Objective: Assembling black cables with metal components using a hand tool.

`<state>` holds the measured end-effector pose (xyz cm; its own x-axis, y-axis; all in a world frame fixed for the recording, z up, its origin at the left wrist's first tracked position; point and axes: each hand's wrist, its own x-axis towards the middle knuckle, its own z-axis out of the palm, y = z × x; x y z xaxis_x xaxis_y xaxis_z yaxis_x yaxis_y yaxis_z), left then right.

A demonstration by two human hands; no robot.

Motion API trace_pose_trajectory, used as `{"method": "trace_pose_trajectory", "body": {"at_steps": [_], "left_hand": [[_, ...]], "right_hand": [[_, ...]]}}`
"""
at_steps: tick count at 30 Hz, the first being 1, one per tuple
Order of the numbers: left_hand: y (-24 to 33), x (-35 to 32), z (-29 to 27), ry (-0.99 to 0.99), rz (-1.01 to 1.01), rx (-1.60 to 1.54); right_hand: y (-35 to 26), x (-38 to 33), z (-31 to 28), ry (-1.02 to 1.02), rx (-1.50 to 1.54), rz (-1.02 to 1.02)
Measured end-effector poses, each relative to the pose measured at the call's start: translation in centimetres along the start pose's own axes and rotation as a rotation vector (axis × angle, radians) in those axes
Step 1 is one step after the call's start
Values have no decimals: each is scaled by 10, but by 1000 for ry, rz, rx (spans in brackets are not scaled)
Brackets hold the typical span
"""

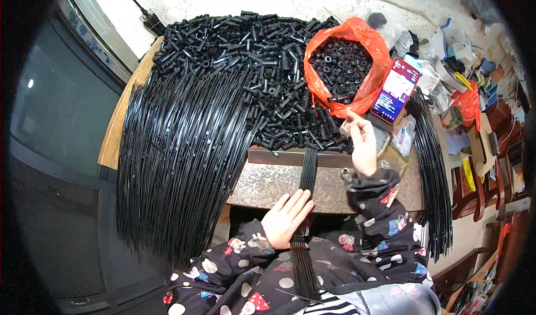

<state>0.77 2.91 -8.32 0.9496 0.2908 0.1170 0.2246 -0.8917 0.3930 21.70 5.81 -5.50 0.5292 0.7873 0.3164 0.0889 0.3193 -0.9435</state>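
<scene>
My left hand (288,219) lies with outstretched fingers across a flat row of thin black rods (309,170). The row runs from the pile's near edge over the table edge and down onto my lap. To the right, my right hand (362,143) is held beside the near rim of an orange-red plastic bag (381,52); its fingers are bent together, and whatever they pinch, if anything, is too small to make out. Small black rings and short tube pieces (340,63) fill the bag. A large heap of short black tubes (279,100) lies on its left.
Long thin black rods (173,164) hang over the table's left side, and another bundle (430,170) hangs at the right. A lit phone (395,91) stands right of the bag. A dark bar (273,156) borders the heap. Clutter (458,63) fills the far right.
</scene>
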Motion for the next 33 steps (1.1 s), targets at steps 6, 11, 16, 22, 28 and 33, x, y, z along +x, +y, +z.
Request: {"method": "trace_pose_trajectory", "body": {"at_steps": [6, 11, 16, 22, 28, 33], "left_hand": [[-2, -2, 0, 27, 14, 63], [0, -2, -2, -14, -29, 16], [0, -1, -2, 3, -21, -17], [0, -1, -2, -8, -27, -12], [-1, -2, 0, 23, -3, 38], [-1, -1, 1, 22, 4, 47]], "right_hand": [[7, -12, -11, -633, -937, -409], [5, -14, -10, -613, -1034, -324], [0, -12, -7, -603, -1031, -284], [1, -13, -8, -618, -1011, -300], [5, -9, -5, -639, -946, -347], [6, -5, -9, -670, -977, -362]]}}
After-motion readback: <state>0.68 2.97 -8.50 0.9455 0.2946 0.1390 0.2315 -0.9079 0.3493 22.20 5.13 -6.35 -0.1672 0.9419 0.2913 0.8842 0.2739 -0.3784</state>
